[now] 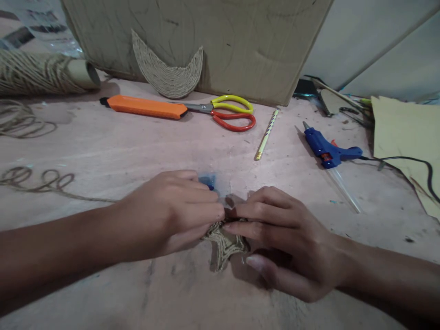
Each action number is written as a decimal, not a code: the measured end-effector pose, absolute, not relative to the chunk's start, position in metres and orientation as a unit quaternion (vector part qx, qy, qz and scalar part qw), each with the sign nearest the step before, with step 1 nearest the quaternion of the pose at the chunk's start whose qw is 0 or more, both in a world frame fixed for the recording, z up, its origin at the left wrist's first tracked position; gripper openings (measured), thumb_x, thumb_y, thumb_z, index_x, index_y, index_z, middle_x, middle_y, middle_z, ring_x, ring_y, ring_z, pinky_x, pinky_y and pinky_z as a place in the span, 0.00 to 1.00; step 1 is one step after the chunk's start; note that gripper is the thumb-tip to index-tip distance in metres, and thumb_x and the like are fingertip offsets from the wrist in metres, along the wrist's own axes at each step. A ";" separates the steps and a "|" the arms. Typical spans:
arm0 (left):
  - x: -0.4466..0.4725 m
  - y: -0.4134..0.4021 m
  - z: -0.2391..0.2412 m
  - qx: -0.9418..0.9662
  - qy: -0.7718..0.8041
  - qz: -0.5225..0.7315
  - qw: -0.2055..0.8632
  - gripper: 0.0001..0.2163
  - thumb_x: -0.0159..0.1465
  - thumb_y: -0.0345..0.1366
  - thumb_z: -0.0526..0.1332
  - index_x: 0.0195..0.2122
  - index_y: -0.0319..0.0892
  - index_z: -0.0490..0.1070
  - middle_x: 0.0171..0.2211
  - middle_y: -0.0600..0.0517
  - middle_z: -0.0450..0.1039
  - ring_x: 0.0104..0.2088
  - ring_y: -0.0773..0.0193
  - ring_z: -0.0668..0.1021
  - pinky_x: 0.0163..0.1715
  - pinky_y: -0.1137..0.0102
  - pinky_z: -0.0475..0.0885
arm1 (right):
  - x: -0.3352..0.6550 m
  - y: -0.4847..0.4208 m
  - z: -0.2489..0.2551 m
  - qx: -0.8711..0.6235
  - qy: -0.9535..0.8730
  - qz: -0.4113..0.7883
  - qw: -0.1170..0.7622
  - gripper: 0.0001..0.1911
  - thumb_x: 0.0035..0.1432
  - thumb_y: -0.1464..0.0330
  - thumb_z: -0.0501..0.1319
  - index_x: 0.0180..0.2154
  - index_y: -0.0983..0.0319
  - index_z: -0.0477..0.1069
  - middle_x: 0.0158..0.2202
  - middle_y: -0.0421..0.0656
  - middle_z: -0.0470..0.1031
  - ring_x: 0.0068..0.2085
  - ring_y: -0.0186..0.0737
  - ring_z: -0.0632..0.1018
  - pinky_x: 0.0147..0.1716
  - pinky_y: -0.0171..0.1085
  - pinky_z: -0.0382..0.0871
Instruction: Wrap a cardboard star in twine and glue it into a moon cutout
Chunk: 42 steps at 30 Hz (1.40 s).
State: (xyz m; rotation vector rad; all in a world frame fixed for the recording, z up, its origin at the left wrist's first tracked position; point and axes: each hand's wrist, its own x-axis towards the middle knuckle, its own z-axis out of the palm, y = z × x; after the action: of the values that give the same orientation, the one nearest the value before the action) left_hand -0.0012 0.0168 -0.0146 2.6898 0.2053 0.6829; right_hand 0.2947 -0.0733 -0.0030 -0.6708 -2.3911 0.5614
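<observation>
A small star-shaped piece, edged with rows of brown twine around a bare middle, lies on the table between my hands. My left hand is closed at the star's upper left edge, its fingers bent down over the twine that trails in from the left and passes beneath my wrist. What its fingertips pinch is mostly hidden. From the other side, my right hand presses its fingertips onto the star's upper part, with the thumb lower down near the right edge. The star's upper points are covered by fingers.
A twine-covered crescent leans on a cardboard box. An orange cutter, scissors, a pencil and a blue glue gun with a cord lie beyond my hands. A twine roll sits far left, yellowish card right.
</observation>
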 end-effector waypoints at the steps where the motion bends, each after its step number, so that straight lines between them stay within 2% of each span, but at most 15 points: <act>1: -0.001 0.017 -0.015 0.951 0.072 0.242 0.178 0.15 0.87 0.28 0.56 0.40 0.46 0.73 0.31 0.58 0.76 0.28 0.62 0.67 0.37 0.57 0.60 | 0.295 -0.073 -0.003 -0.252 -0.898 0.209 0.293 0.19 0.81 0.65 0.66 0.64 0.70 0.81 0.60 0.57 0.90 0.56 0.53 0.88 0.56 0.54 0.85; 5: 0.000 0.017 -0.012 0.952 0.070 0.243 0.173 0.14 0.86 0.28 0.57 0.40 0.46 0.73 0.31 0.57 0.76 0.28 0.61 0.69 0.37 0.57 0.61 | 0.296 -0.071 -0.002 -0.251 -0.900 0.203 0.292 0.19 0.81 0.64 0.66 0.64 0.68 0.81 0.60 0.56 0.90 0.56 0.53 0.88 0.54 0.54 0.86; 11: 0.000 0.015 -0.008 0.951 0.098 0.241 0.164 0.12 0.87 0.31 0.59 0.42 0.47 0.73 0.33 0.57 0.80 0.30 0.59 0.73 0.38 0.59 0.65 | 0.290 -0.073 -0.002 -0.248 -0.910 0.169 0.287 0.17 0.81 0.68 0.63 0.65 0.66 0.80 0.53 0.50 0.91 0.53 0.50 0.89 0.54 0.52 0.87; 15: -0.002 0.015 -0.010 0.938 0.124 0.261 0.192 0.10 0.87 0.32 0.63 0.44 0.48 0.69 0.32 0.59 0.76 0.29 0.61 0.71 0.37 0.62 0.64 | 0.290 -0.074 -0.001 -0.245 -0.908 0.175 0.290 0.16 0.78 0.69 0.65 0.63 0.66 0.78 0.51 0.50 0.90 0.51 0.49 0.89 0.54 0.50 0.88; 17: -0.004 0.015 -0.011 0.936 0.124 0.257 0.206 0.11 0.87 0.33 0.63 0.44 0.49 0.68 0.32 0.60 0.74 0.29 0.62 0.70 0.37 0.62 0.63 | 0.292 -0.073 -0.001 -0.250 -0.902 0.188 0.296 0.15 0.78 0.67 0.66 0.61 0.64 0.77 0.55 0.53 0.90 0.55 0.50 0.89 0.58 0.50 0.88; 20: -0.005 0.015 -0.013 0.938 0.120 0.251 0.209 0.12 0.88 0.34 0.62 0.42 0.49 0.68 0.31 0.59 0.73 0.29 0.61 0.70 0.37 0.62 0.63 | 0.295 -0.070 -0.002 -0.257 -0.897 0.209 0.292 0.19 0.80 0.62 0.67 0.65 0.64 0.76 0.64 0.58 0.88 0.69 0.53 0.86 0.70 0.51 0.85; 22: -0.005 0.016 -0.014 0.941 0.116 0.249 0.198 0.13 0.89 0.34 0.60 0.42 0.48 0.70 0.31 0.59 0.74 0.29 0.61 0.70 0.37 0.61 0.63 | 0.295 -0.069 -0.003 -0.254 -0.899 0.215 0.283 0.21 0.83 0.60 0.67 0.67 0.65 0.74 0.64 0.57 0.89 0.72 0.52 0.85 0.74 0.51 0.82; 28: -0.003 0.017 -0.010 0.959 0.091 0.245 0.107 0.17 0.91 0.36 0.53 0.42 0.49 0.73 0.33 0.56 0.81 0.30 0.59 0.76 0.37 0.58 0.65 | 0.294 -0.070 -0.005 -0.262 -0.904 0.197 0.276 0.18 0.86 0.61 0.64 0.67 0.64 0.74 0.60 0.54 0.89 0.66 0.51 0.87 0.69 0.52 0.84; 32: -0.006 0.012 -0.005 0.957 0.132 0.255 0.036 0.10 0.90 0.36 0.58 0.48 0.48 0.74 0.33 0.56 0.79 0.31 0.58 0.75 0.39 0.58 0.69 | 0.293 -0.070 -0.005 -0.264 -0.901 0.201 0.278 0.20 0.85 0.60 0.64 0.69 0.63 0.72 0.59 0.54 0.89 0.63 0.53 0.87 0.64 0.53 0.84; 35: -0.008 0.008 -0.003 0.948 0.174 0.266 -0.010 0.06 0.90 0.36 0.61 0.51 0.47 0.74 0.33 0.58 0.79 0.31 0.58 0.74 0.42 0.59 0.70 | 0.293 -0.070 -0.004 -0.282 -0.895 0.203 0.281 0.25 0.79 0.62 0.67 0.70 0.63 0.69 0.56 0.52 0.88 0.56 0.53 0.86 0.58 0.54 0.84; 38: -0.007 0.004 -0.001 0.944 0.196 0.267 -0.003 0.10 0.91 0.39 0.56 0.49 0.49 0.72 0.32 0.58 0.81 0.30 0.59 0.76 0.38 0.58 0.68 | 0.292 -0.070 -0.003 -0.307 -0.889 0.195 0.279 0.28 0.72 0.65 0.68 0.69 0.62 0.68 0.54 0.49 0.87 0.52 0.53 0.84 0.53 0.53 0.82; 42: -0.002 -0.003 -0.001 0.944 0.222 0.240 0.052 0.17 0.93 0.43 0.48 0.46 0.49 0.69 0.30 0.57 0.78 0.25 0.59 0.75 0.28 0.58 0.63 | 0.293 -0.070 -0.002 -0.311 -0.887 0.198 0.279 0.27 0.72 0.64 0.69 0.68 0.62 0.69 0.55 0.49 0.86 0.53 0.52 0.83 0.53 0.52 0.80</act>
State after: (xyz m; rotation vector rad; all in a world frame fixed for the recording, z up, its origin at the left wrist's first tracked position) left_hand -0.0021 -0.0035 -0.0007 2.8697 0.6765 0.7285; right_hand 0.2926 -0.0702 -0.0022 -0.8355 -2.3781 0.5309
